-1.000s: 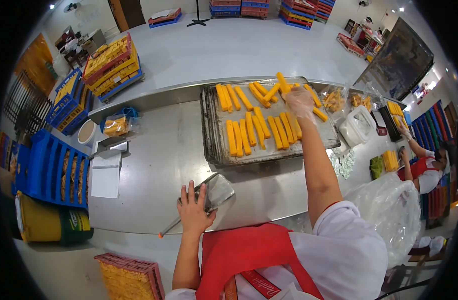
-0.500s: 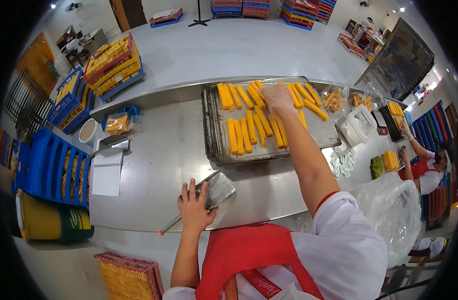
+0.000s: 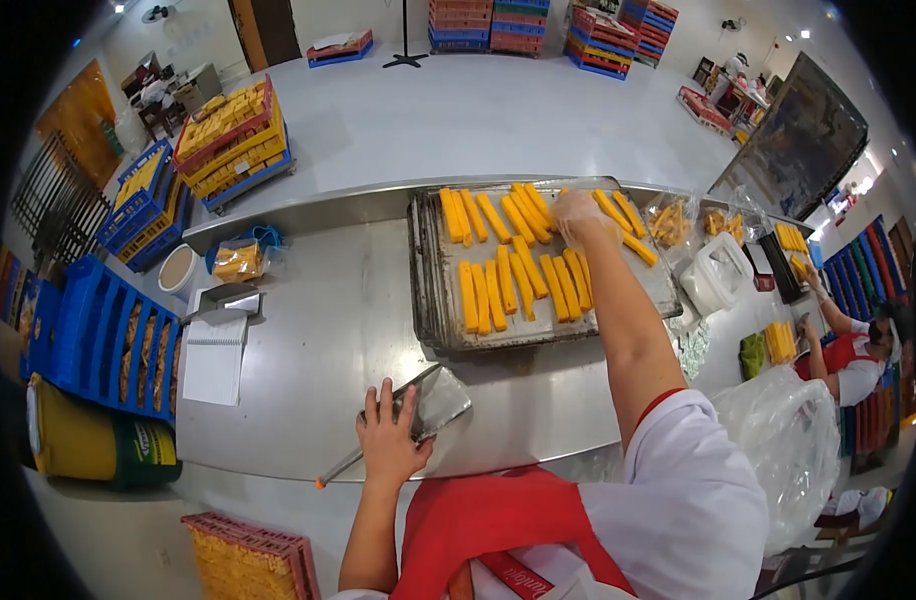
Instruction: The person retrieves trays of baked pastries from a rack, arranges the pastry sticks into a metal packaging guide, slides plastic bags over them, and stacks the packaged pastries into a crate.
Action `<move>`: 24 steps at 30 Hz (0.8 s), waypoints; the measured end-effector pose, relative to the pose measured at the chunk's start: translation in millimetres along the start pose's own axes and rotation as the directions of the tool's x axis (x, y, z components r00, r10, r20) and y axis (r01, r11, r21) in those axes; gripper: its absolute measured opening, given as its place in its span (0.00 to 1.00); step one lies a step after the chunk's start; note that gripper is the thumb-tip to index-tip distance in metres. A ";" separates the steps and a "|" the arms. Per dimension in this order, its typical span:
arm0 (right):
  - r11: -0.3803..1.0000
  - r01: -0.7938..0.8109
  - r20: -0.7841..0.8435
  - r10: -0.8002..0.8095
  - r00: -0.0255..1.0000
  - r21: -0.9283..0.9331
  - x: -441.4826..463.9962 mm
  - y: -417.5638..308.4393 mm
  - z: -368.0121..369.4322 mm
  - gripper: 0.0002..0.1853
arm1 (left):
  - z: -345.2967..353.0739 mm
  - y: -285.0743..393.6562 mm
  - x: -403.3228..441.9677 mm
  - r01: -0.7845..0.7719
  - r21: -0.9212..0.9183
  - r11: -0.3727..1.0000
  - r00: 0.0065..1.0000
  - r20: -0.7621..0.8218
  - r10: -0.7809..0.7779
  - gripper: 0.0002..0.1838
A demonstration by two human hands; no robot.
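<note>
My right hand (image 3: 584,219), in a clear plastic glove, is over the upper row of yellow bread-like sticks (image 3: 492,218) on a worn metal baking tray (image 3: 446,333). Its fingers point down among the sticks and are mostly hidden behind the hand. A lower row of sticks (image 3: 528,267) lies closer to me, and several sticks sit apart at the tray's right. My bare left hand (image 3: 392,438) rests with fingers spread on the edge of a shiny metal trough-like tool (image 3: 443,402). A thin rod with an orange tip (image 3: 323,483) extends from under that hand.
On the steel table (image 3: 318,330) lies a notebook (image 3: 215,360); a white tub (image 3: 181,272) and bagged sticks (image 3: 240,262) stand behind it. Rightward are a white container (image 3: 718,270), clear plastic bags (image 3: 783,450) and a co-worker (image 3: 848,355). Blue crates (image 3: 103,335) stand left.
My right hand has moved a little right along the upper row, leaving several sticks close together on its left. My left hand stays at the metal tool. The camera view has tilted slightly.
</note>
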State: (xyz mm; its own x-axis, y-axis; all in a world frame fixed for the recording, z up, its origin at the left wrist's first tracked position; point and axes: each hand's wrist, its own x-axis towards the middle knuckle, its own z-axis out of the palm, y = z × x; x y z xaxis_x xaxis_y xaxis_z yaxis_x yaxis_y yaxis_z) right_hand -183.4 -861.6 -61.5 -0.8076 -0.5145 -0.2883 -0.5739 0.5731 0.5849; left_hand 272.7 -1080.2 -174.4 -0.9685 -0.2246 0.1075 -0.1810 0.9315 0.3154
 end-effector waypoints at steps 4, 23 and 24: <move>0.855 -0.196 -0.041 0.245 0.969 0.480 -44.2 -30.4 -39.4 0.20 | 1.6 -0.5 -0.9 0.001 -0.003 1.000 1.000 -0.004 -0.001 0.54; 0.461 -0.166 0.002 0.334 0.942 0.872 -65.8 -37.4 -58.0 0.33 | -4.2 -10.2 1.2 -0.067 -0.029 0.997 0.997 -0.028 0.066 0.55; 0.445 -0.116 -0.008 0.266 0.964 0.888 -83.8 -35.9 -71.7 0.38 | -4.7 -13.2 1.9 -0.126 -0.036 0.991 0.991 -0.045 0.125 0.56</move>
State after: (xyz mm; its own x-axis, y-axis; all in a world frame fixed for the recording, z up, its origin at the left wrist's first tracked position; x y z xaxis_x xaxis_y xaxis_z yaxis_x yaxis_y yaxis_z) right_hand -85.3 -884.8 -3.9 -0.9302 -0.3484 -0.1160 -0.2826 0.8809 -0.3797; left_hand 274.0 -1094.3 -173.9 -0.9749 -0.1192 0.1883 -0.0508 0.9415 0.3331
